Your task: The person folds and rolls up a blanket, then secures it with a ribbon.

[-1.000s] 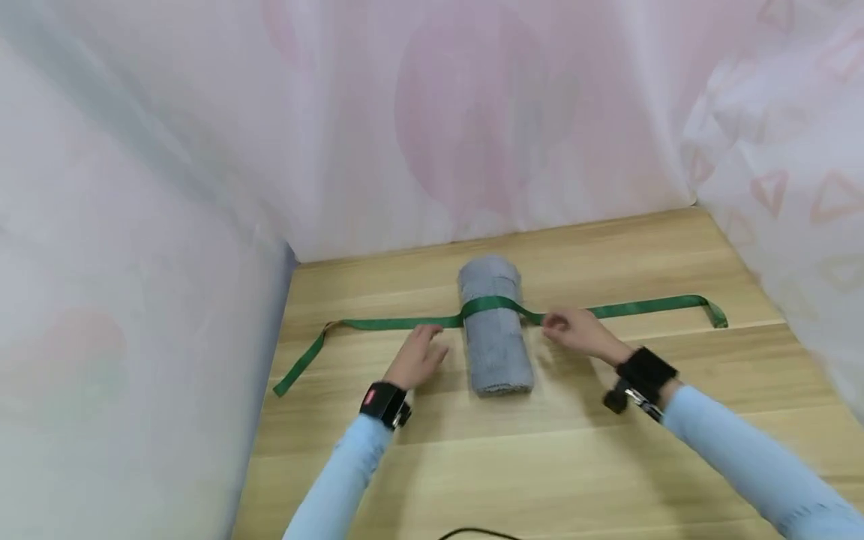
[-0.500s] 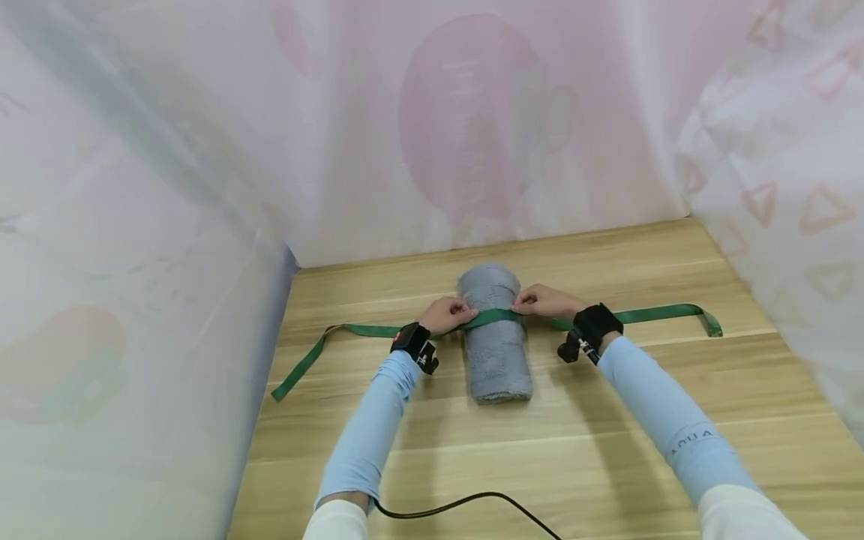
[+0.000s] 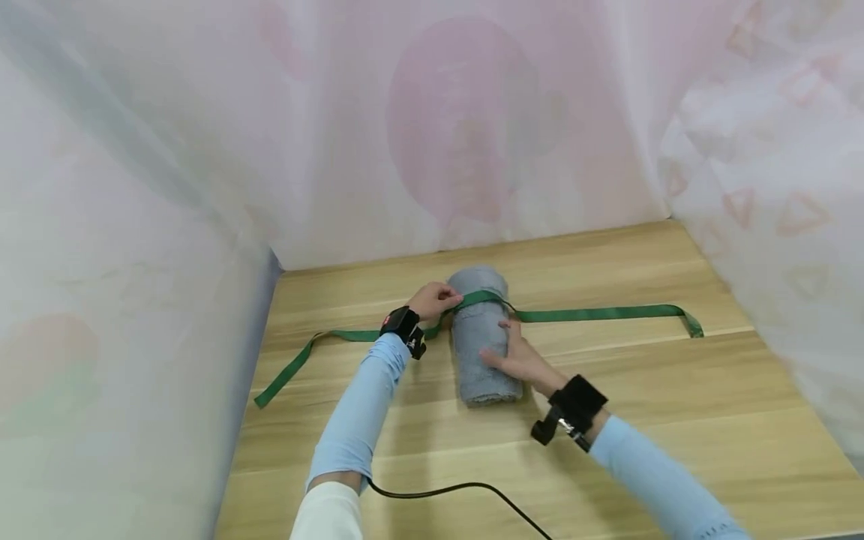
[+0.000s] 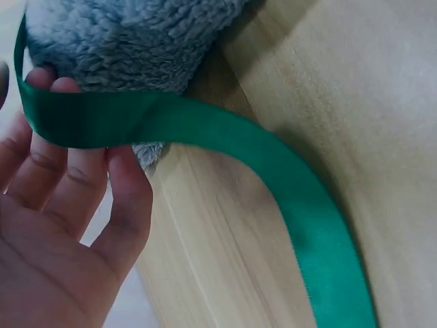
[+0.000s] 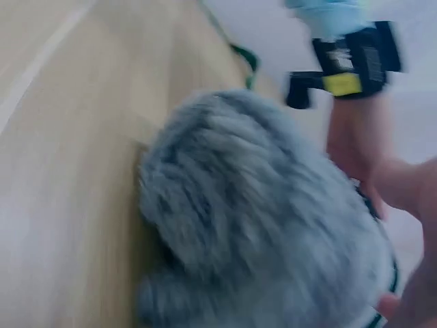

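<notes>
Both forearms in light blue fitted sleeves; white cuff of upper garment shows at left elbow, low in head view. Left wrist (image 3: 403, 328): black strap with small black device, red mark on its face; in right-wrist view same unit shows yellow label and black block sticking out sideways. Right wrist (image 3: 574, 409): wide black band, black camera body hanging below, silver metal fitting beside it. Thin black cable curves out from under left sleeve. Hands bare.
</notes>
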